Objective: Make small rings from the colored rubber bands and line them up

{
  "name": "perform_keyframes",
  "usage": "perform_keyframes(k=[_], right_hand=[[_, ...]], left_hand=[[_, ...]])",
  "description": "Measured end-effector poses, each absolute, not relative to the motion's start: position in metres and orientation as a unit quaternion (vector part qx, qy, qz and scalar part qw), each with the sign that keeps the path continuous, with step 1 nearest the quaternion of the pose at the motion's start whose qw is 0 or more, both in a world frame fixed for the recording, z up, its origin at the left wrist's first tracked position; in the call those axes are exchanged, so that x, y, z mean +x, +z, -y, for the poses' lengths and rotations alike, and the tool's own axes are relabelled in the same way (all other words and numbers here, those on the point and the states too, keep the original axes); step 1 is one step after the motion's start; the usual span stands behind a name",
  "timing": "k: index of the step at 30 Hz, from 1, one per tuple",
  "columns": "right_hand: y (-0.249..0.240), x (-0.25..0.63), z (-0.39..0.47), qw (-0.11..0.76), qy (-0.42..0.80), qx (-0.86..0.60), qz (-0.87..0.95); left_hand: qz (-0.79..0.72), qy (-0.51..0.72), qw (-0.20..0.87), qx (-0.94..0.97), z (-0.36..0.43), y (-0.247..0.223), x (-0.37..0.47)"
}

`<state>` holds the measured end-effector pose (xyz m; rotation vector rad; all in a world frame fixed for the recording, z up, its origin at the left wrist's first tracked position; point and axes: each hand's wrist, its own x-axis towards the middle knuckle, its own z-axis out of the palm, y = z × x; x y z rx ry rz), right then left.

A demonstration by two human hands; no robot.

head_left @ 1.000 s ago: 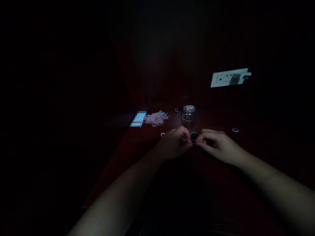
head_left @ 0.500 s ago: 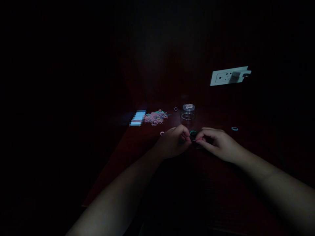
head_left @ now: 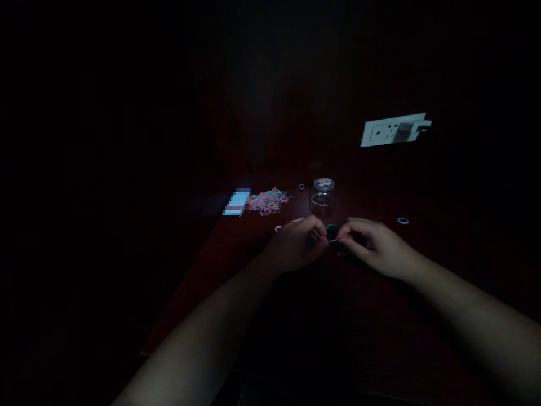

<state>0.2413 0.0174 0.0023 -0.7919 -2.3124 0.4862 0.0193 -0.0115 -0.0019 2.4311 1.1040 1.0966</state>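
Note:
My left hand and my right hand face each other low over the dark red table. Both are closed in a pinch, with a thin pale band stretched across the small gap between the fingertips. It looks like a small elastic hair band, though most of it is hidden by the fingers. Just behind the fingertips lies a green hair band. A pink hair band shows partly past my left hand. Beyond the hands stands a clear jar with a lid on top.
A heap of mostly pink and purple elastic bands lies left of the jar, beside a lit phone. A dark ring sits at the back, a blue hair band at the right. A socket plate holds a plug.
The pale band between the fingertips tilts slightly, its right end now a little higher. My right hand has shifted up very slightly; the other things stay where they were.

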Motion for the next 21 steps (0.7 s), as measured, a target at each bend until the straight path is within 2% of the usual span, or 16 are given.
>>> perform_keyframes(k=[21], right_hand=[[0.002,0.253,-0.028,0.280,0.170,-0.330,0.885]], left_hand=[[-0.376,0.355,0.079,0.852,0.008,-0.007,0.012]])
